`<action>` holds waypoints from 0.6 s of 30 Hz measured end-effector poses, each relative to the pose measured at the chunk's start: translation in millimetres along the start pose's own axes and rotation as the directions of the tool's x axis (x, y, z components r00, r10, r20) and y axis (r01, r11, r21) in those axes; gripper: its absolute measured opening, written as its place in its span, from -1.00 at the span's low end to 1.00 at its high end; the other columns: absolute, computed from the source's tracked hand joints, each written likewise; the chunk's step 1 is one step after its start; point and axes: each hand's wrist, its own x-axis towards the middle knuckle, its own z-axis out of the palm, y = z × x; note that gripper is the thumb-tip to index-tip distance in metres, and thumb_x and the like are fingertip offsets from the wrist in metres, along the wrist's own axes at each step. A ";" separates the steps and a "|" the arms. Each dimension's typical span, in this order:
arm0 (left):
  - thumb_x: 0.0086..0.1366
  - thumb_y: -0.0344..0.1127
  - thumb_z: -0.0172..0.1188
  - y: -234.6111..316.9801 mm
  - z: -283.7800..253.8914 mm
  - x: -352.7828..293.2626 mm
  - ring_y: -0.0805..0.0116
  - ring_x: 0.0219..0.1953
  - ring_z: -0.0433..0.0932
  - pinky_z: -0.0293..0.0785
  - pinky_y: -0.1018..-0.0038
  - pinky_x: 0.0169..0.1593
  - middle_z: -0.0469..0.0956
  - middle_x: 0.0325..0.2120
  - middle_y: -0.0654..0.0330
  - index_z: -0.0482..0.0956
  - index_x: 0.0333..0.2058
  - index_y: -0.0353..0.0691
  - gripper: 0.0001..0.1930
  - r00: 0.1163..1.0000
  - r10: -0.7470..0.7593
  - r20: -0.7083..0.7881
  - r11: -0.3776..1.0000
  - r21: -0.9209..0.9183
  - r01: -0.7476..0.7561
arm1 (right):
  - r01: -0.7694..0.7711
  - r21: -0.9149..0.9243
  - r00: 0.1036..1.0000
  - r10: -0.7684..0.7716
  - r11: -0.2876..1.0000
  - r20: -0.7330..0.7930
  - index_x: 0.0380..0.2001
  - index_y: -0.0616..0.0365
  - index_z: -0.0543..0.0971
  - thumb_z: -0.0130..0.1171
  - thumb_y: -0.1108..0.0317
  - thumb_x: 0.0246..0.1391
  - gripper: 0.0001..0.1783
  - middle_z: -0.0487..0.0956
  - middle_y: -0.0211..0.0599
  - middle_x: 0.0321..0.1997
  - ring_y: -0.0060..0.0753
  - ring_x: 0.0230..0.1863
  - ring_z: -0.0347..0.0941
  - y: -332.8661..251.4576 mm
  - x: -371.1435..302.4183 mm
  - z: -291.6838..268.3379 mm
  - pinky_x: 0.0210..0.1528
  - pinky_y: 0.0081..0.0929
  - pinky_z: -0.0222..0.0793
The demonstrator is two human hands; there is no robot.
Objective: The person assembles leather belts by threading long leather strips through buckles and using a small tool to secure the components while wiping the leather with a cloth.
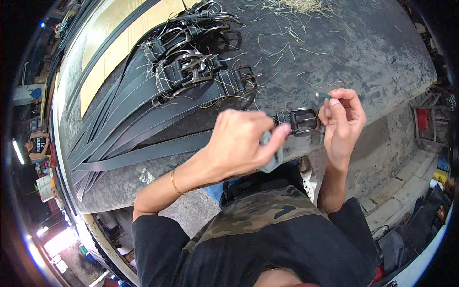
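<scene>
From here I've got the left hand [241,138] half curled over a black belt [186,144], can't tell if it's gripping that grey thing [273,160]. Right hand [340,119] pinches a green bit [324,95] beside the buckle [306,119], near the bench [373,67] edge.

On the surface [373,62] before us, a pile of belts [138,93] lies to the left, its clustered buckles [193,67] toward the middle. On our near side, one strap [143,154] runs below our left hand [239,141], its end buckle [306,112] between our two hands. Our right hand [342,124] is just right of that buckle, with a small object [323,95] between its fingers [348,95]. A heap of thread ends [306,5] lies behind, across the surface; beyond its right edge we have a rack [428,119].
</scene>
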 end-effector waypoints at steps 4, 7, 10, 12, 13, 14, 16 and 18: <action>0.21 -0.35 0.25 -0.2 -3.2 16.5 0.06 -0.58 0.58 0.48 0.30 -0.48 0.60 -0.52 -0.04 0.62 -0.16 -0.26 -0.77 0.967 -0.096 -0.234 0.995 -0.002 0.099 | 0.006 0.025 1.000 -0.006 1.000 -0.006 -0.26 0.29 0.50 0.10 0.61 0.16 -0.92 0.46 -0.37 -0.47 -0.69 -0.58 0.26 -0.1 0.5 4.7 -0.56 -0.65 0.14; 0.17 -0.42 0.26 0.5 -0.6 27.7 0.04 -0.51 0.59 0.49 0.26 -0.41 0.61 -0.49 -0.01 0.62 -0.16 -0.27 -0.76 0.988 -0.154 -0.004 0.983 -0.101 0.153 | 0.018 0.011 1.000 -0.018 1.000 0.001 -0.25 0.29 0.50 0.10 0.62 0.15 -0.90 0.47 -0.36 -0.46 -0.69 -0.57 0.28 0.8 -0.4 -0.1 -0.55 -0.65 0.16; 0.14 -0.43 0.29 -4.1 13.7 21.8 0.04 -0.52 0.58 0.47 0.27 -0.45 0.58 -0.51 0.03 0.63 -0.21 -0.26 -0.79 0.984 -0.052 -0.168 0.996 -0.075 0.040 | -0.013 -0.091 1.000 0.012 0.996 -0.004 -0.27 0.27 0.51 0.11 0.61 0.15 -0.91 0.47 -0.40 -0.45 -0.72 -0.54 0.29 -1.2 -2.0 6.1 -0.53 -0.68 0.17; 0.09 -0.44 0.33 -1.7 22.1 12.6 0.12 -0.56 0.56 0.45 0.32 -0.50 0.55 -0.50 0.13 0.63 -0.27 -0.23 -0.81 0.980 -0.008 -0.198 1.000 0.007 0.010 | -0.004 -0.209 1.000 0.008 0.978 0.021 -0.30 0.26 0.52 0.13 0.63 0.11 -0.91 0.46 -0.45 -0.46 -0.75 -0.54 0.27 -0.1 -5.9 7.6 -0.53 -0.71 0.14; 0.08 -0.43 0.35 -2.6 27.2 9.2 0.18 -0.57 0.56 0.44 0.35 -0.52 0.54 -0.48 0.17 0.62 -0.28 -0.21 -0.80 0.969 0.050 -0.241 0.995 0.093 -0.028 | 0.008 -0.324 0.999 0.009 0.946 0.050 -0.34 0.26 0.53 0.14 0.64 0.08 -0.91 0.46 -0.49 -0.47 -0.78 -0.54 0.26 0.9 -7.0 7.7 -0.53 -0.73 0.12; 0.06 -0.43 0.36 -2.6 30.8 6.4 0.23 -0.59 0.55 0.43 0.39 -0.54 0.53 -0.46 0.21 0.62 -0.29 -0.19 -0.80 0.954 0.111 -0.278 0.982 0.180 -0.062 | 0.003 -0.323 0.999 0.011 0.946 0.043 -0.34 0.26 0.53 0.14 0.64 0.08 -0.91 0.46 -0.49 -0.47 -0.78 -0.54 0.26 1.1 -7.6 7.3 -0.53 -0.73 0.12; 0.02 -0.45 0.38 -3.8 30.9 2.6 0.33 -0.61 0.51 0.41 0.44 -0.55 0.53 -0.43 0.26 0.60 -0.28 -0.20 -0.76 0.946 0.177 -0.273 0.963 0.245 -0.109 | 0.134 -0.443 0.982 -0.059 0.887 0.179 -0.42 0.25 0.54 0.15 0.66 -0.02 -0.90 0.43 -0.57 -0.50 -0.83 -0.55 0.22 -0.4 -7.7 6.9 -0.54 -0.75 0.07; -0.01 -0.48 0.38 -4.5 30.3 1.5 0.36 -0.61 0.49 0.40 0.45 -0.55 0.52 -0.44 0.24 0.58 -0.28 -0.26 -0.73 0.934 0.236 -0.268 0.943 0.294 -0.155 | 0.087 -0.433 0.990 -0.029 0.897 0.139 -0.47 0.24 0.53 0.16 0.68 -0.11 -0.88 0.43 -0.55 -0.53 -0.82 -0.57 0.21 0.1 -7.8 9.4 -0.56 -0.73 0.05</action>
